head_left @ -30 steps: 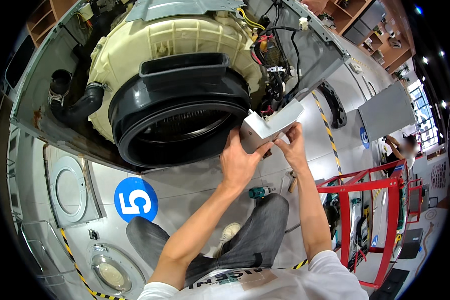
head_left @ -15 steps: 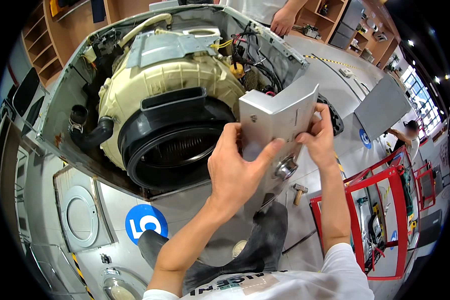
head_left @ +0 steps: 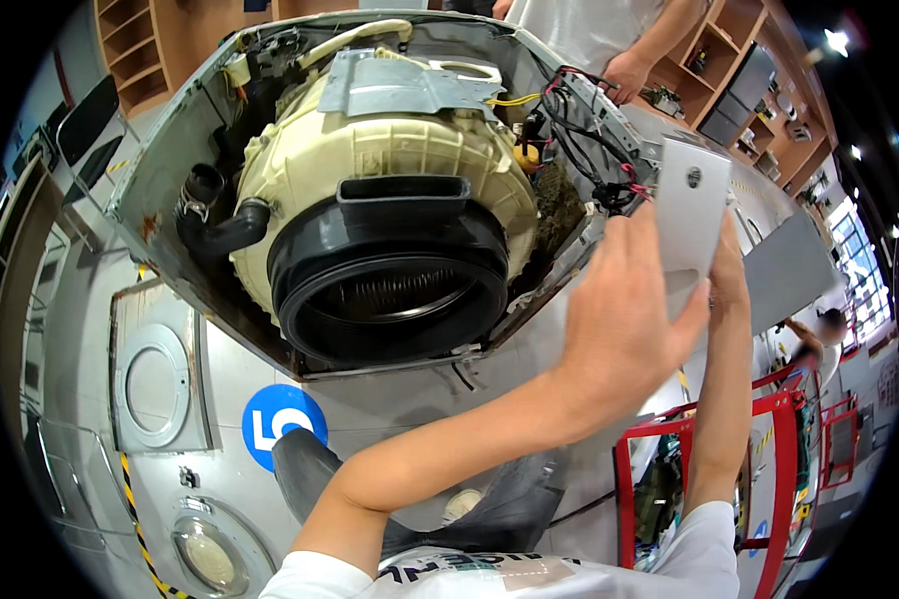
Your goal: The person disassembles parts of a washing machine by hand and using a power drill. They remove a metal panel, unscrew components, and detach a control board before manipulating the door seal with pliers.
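A silver control panel point(head_left: 693, 205) from a washing machine stands on end by the right front corner of the opened washing machine point(head_left: 135, 215). My left hand point(head_left: 624, 309) grips its left side, with fingers along the edge and thumb across the lower front. From behind, my right hand point(head_left: 729, 265) holds the panel's right edge; most of its fingers are hidden. Loose wires and connectors point(head_left: 609, 185) hang just left of the panel. Inside the cabinet sit the cream tub point(head_left: 400, 145), the black door gasket point(head_left: 390, 299) and a black hose point(head_left: 220, 232).
Another person's hand point(head_left: 626, 75) rests near the cabinet's back right edge. On the floor at left lie a front panel with a round opening point(head_left: 205, 389) and a round door point(head_left: 210, 554). A red frame point(head_left: 624, 499) stands at lower right, with a grey sheet panel point(head_left: 784, 265) beyond.
Both my hands have carried the control panel right and away from me, to the cabinet's right corner. It has turned, so its end now faces me and the knob no longer shows.
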Demonstrator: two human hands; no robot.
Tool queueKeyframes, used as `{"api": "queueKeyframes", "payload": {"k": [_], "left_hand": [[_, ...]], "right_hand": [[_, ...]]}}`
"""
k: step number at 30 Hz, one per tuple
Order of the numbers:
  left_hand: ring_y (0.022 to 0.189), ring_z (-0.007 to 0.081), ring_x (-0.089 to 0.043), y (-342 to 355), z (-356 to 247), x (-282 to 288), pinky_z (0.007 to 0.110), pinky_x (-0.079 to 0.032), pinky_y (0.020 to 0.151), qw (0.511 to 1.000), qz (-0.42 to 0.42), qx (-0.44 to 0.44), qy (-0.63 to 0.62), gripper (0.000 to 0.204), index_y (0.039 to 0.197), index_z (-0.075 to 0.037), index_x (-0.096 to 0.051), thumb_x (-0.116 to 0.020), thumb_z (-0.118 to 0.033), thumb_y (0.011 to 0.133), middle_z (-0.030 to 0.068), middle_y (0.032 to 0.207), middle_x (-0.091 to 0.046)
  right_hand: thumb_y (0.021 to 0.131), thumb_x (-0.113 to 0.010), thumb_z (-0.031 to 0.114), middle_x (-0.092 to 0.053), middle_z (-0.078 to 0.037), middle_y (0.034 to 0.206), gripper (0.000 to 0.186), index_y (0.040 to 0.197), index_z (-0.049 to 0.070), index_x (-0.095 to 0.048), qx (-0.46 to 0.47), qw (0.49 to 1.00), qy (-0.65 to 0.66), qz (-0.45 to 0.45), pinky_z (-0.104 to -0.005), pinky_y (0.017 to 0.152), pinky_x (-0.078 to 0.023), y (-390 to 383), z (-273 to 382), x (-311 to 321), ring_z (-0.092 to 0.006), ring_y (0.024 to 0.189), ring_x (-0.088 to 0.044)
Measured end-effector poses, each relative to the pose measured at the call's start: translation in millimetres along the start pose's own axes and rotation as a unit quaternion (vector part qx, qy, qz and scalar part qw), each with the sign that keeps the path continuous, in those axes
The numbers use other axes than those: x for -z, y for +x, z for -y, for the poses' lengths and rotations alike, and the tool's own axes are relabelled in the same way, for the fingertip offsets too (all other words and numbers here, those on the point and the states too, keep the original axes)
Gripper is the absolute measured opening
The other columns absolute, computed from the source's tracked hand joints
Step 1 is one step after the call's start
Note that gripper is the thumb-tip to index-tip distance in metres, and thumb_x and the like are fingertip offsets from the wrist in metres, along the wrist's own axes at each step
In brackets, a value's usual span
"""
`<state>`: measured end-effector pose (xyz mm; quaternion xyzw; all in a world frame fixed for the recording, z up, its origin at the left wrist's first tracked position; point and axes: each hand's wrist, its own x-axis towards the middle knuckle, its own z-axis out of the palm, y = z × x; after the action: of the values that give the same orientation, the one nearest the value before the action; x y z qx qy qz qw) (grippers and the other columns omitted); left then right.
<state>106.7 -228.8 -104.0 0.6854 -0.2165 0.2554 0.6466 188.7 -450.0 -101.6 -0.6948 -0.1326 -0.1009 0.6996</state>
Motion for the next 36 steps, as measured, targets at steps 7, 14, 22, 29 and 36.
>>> {"api": "queueKeyframes", "payload": {"k": [7, 14, 22, 29, 36], "left_hand": [[0.106, 0.0472, -0.046, 4, -10, -25, 0.046, -0.042, 0.092, 0.987, 0.075, 0.035, -0.138, 0.07, 0.128, 0.021, -0.023, -0.063, -0.007, 0.078, 0.0326, 0.113, -0.038], [0.103, 0.0451, -0.044, 13, -9, -38, 0.047, -0.043, 0.088, 0.984, 0.075, -0.001, -0.163, 0.073, 0.132, 0.015, -0.019, -0.064, -0.007, 0.078, 0.0321, 0.113, -0.036], [0.11, 0.0468, -0.035, 30, 8, -67, 0.05, -0.033, 0.097, 0.977, 0.02, -0.083, -0.197, 0.074, 0.132, 0.015, -0.02, -0.062, -0.004, 0.074, 0.0315, 0.12, -0.034], [0.113, 0.0479, -0.033, 49, 8, -90, 0.052, -0.032, 0.099, 0.975, 0.051, -0.061, -0.206, 0.075, 0.135, 0.013, -0.019, -0.058, -0.005, 0.074, 0.0328, 0.124, -0.033], [0.11, 0.0479, -0.04, 55, 13, -103, 0.051, -0.037, 0.095, 0.991, 0.052, -0.002, -0.124, 0.079, 0.139, 0.014, -0.013, -0.061, -0.008, 0.08, 0.0327, 0.119, -0.036]], "right_hand": [[0.086, -0.068, 0.033, -0.06, -0.009, 0.116, 0.061, 0.131, 0.001, -0.043, -0.044, 0.997, -0.052, 0.023, -0.0276, 0.084, -0.053, -5, 29, 13, -0.0143, 0.097, -0.062], [0.087, -0.067, 0.033, -0.059, -0.009, 0.117, 0.061, 0.132, 0.001, -0.042, -0.039, 0.996, -0.072, 0.022, -0.028, 0.086, -0.051, 4, 40, 21, -0.0146, 0.099, -0.061], [0.088, -0.064, 0.033, -0.058, -0.009, 0.118, 0.06, 0.134, 0.002, -0.041, -0.033, 0.995, -0.089, 0.016, -0.0284, 0.088, -0.049, 2, 48, 34, -0.015, 0.102, -0.059], [0.089, -0.063, 0.033, -0.056, -0.01, 0.119, 0.06, 0.135, 0.002, -0.04, -0.019, 0.995, -0.095, 0.013, -0.0288, 0.09, -0.047, -1, 60, 50, -0.0153, 0.104, -0.057], [0.09, -0.061, 0.033, -0.055, -0.01, 0.12, 0.059, 0.136, 0.003, -0.04, 0.01, 0.997, -0.079, 0.018, -0.0292, 0.092, -0.045, 11, 47, 60, -0.0156, 0.107, -0.055]]}}
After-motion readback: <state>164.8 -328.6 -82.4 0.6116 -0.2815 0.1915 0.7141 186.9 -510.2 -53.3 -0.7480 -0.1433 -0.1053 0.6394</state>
